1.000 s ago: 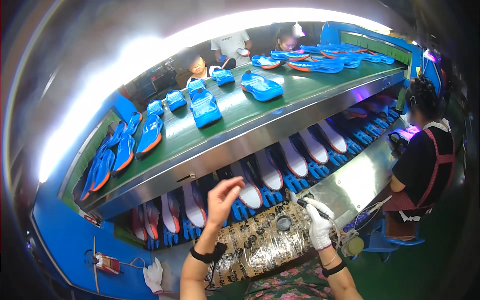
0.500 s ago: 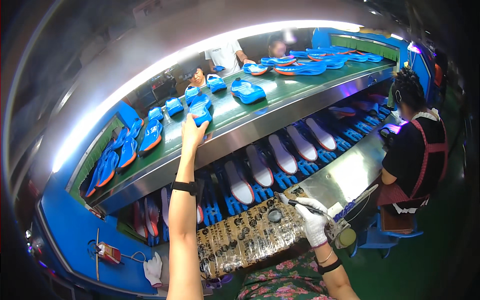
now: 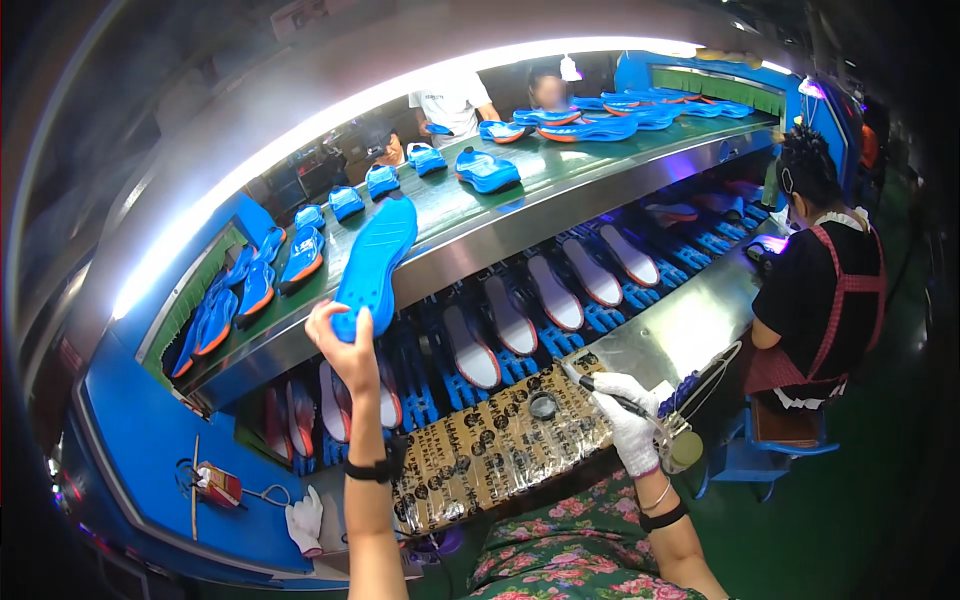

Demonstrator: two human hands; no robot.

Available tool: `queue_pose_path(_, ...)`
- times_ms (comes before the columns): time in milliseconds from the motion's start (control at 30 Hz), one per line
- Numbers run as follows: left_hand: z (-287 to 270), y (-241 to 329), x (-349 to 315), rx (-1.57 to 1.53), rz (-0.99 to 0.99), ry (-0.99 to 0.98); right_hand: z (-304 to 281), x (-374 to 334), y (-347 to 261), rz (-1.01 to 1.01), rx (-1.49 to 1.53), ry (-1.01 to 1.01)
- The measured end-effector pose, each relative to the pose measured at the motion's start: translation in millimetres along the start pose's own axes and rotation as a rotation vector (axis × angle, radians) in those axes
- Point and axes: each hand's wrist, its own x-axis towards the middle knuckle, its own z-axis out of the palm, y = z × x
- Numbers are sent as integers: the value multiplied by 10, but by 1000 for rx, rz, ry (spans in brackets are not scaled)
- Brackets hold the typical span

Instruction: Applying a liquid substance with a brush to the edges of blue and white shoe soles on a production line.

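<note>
My bare left hand (image 3: 345, 345) grips the end of a blue shoe sole (image 3: 380, 255). The sole is tilted up in front of the upper belt's edge, its grooved face with small holes toward me. In a white glove, my right hand (image 3: 628, 425) is closed round a slim brush-like tool (image 3: 577, 377). The tool's pale tip is over the far right corner of a tape-covered board (image 3: 480, 460). A small round dark cup (image 3: 542, 405) sits on that board, left of the gloved hand.
More blue and orange soles (image 3: 487, 171) lie along the green upper belt (image 3: 420, 215). Below, pale-bottomed shoes (image 3: 512, 318) rest on blue racks. A co-worker (image 3: 825, 270) sits at right; others are across the belt. A spare white glove (image 3: 305, 520) lies at lower left.
My left hand has lifted the blue sole off the upper belt, drawn it toward me and tipped it up. My right hand stays near the board with the tool.
</note>
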Motion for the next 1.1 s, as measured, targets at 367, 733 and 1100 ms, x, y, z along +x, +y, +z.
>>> queue_pose_path(367, 18, -25, -1510, -1153, -1490, -485, 128, -125, -354, 155, 398, 34)
queue_pose_path(733, -256, 961, -2736, -1895, -2002, -392, 445, -124, -439, 0, -112, -286)
queue_pose_path(1100, -200, 1050, -2675, -2020, -1712, -318, 570, -132, -232, 165, -185, -259)
